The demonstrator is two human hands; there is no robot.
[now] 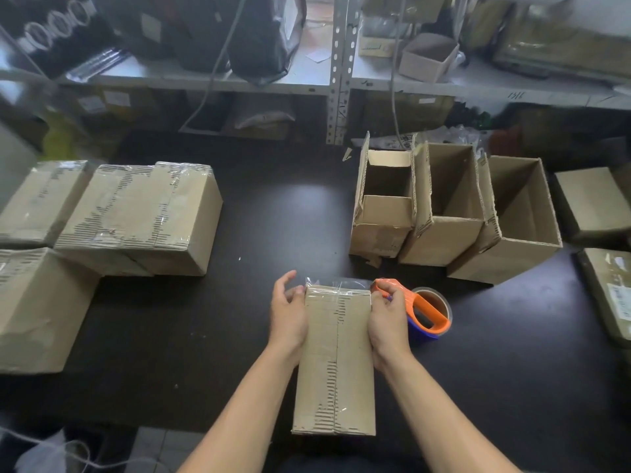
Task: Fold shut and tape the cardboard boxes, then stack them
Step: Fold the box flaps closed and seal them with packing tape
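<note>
Dark worktable [290,216] fronts grey metal shelving [338,80] loaded with bags, cables and cartons; shelf contents mostly blurred.

Far left: three taped boxes [136,216] grouped together, closed, clear tape over torn, ridged cardboard. Two sit side by side at the back, touching; the third is nearer the camera at the table's left edge.

Centre, near edge: narrow box [336,363] lies with its long axis running away from the person, flaps closed, seam running down the middle of its top face. Clear tape strip [336,285] crosses the far end and overhangs on both sides.

Left hand [288,312] rests against the box's left side near the far end. Fingers loosely spread and slightly curled, thumb toward the top corner by the tape; not gripping anything.

Right hand [387,319] sits against the box's right side, fingers curled around the orange handle of the tape dispenser [423,308]. Dispenser's front end is at the box's far right corner, where the tape strip ends. Tape roll with blue rim sits just right of the hand, on or just above the table, cannot tell which.

Right of centre: three open boxes [454,206] in a row, touching, upright, flaps up or folded in, interiors appear empty as far as visible.

Far right edge: two more cartons [594,203], partly cut off; the nearer one carries a label.
</note>
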